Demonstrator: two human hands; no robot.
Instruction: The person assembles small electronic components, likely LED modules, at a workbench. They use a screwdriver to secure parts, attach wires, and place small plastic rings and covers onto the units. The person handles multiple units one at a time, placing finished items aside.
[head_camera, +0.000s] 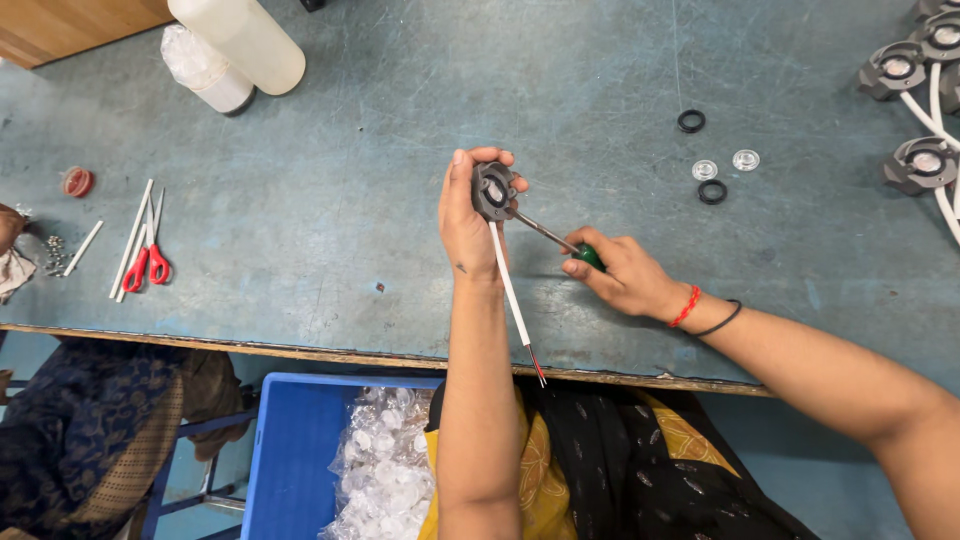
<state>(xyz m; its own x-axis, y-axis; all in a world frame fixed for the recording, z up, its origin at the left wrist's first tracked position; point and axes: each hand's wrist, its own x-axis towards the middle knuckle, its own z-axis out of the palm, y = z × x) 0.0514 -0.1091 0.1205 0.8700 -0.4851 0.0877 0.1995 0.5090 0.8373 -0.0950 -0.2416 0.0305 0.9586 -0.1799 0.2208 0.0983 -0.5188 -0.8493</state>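
I see my left hand (468, 222) near the centre of the worn blue-green table (400, 150), fingers curled tight around a dark grey round housing (494, 190). A white cable (510, 295) runs from that housing toward six o'clock, ending in bare red and dark tips over the table edge. My right hand (625, 275), at about four o'clock from the housing, is closed around a green-handled screwdriver (560, 243), whose metal tip meets the housing's face. Toward two o'clock lie two black rings (711, 192) and two clear lenses (705, 170). At nine o'clock rest red-handled scissors (147, 262).
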